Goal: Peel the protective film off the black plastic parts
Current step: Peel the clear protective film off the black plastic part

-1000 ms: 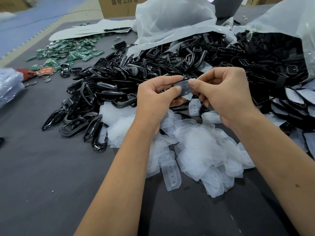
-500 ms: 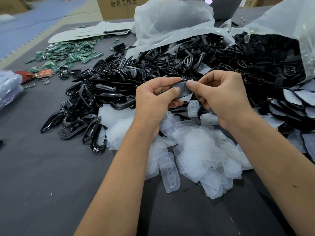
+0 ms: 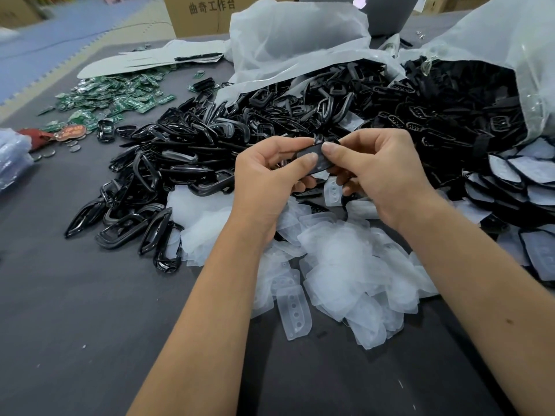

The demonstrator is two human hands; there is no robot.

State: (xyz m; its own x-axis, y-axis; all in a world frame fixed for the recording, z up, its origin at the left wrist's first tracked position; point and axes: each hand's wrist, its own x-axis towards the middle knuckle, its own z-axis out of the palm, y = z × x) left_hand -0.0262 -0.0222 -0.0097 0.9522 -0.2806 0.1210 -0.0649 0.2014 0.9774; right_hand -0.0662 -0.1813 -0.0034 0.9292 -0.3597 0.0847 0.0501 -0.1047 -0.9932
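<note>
Both hands hold one small flat black plastic part above the table's middle. My left hand pinches its left end between thumb and fingers. My right hand presses its thumb tip on the part's upper right edge, fingers curled behind. Whether film is lifted from the part I cannot tell. Under the hands lies a heap of peeled translucent films. A big pile of black frame-shaped parts spreads to the left and behind.
Two open clear plastic bags spill black parts at the back. Flat black parts with white film lie at the right. Green circuit boards sit at the back left, a cardboard box behind them. Bare grey table lies near me.
The hands stay together on the same part; my right thumb has shifted slightly along its edge. The view has moved a little.
</note>
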